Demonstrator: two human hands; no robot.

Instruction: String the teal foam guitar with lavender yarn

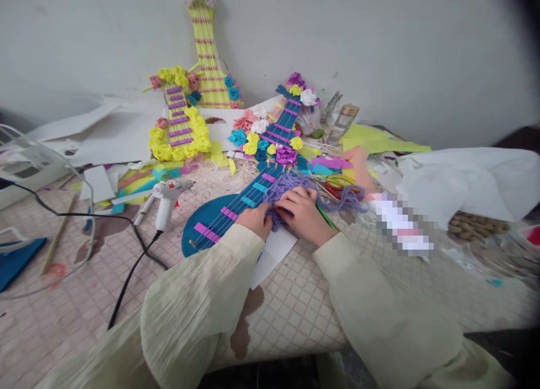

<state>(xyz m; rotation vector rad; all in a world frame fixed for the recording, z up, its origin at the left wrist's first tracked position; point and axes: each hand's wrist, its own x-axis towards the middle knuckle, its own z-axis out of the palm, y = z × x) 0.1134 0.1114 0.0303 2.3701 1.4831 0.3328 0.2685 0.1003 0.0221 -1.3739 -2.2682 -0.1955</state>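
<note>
Over my feed, the left hand [256,220] and right hand [304,213] close together on purple yarn [287,182]; I judge it light, soft, tangle-prone, best pinched by single strands.

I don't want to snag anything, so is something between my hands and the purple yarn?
Nothing visible is. Your left hand and right hand are both at the purple yarn; the glue gun is left of the blue guitar.

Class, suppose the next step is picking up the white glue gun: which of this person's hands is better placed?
Probably the left. The left hand is nearer the white glue gun, which is on that side; the right hand, at the purple yarn, would have to reach past the left.
</note>
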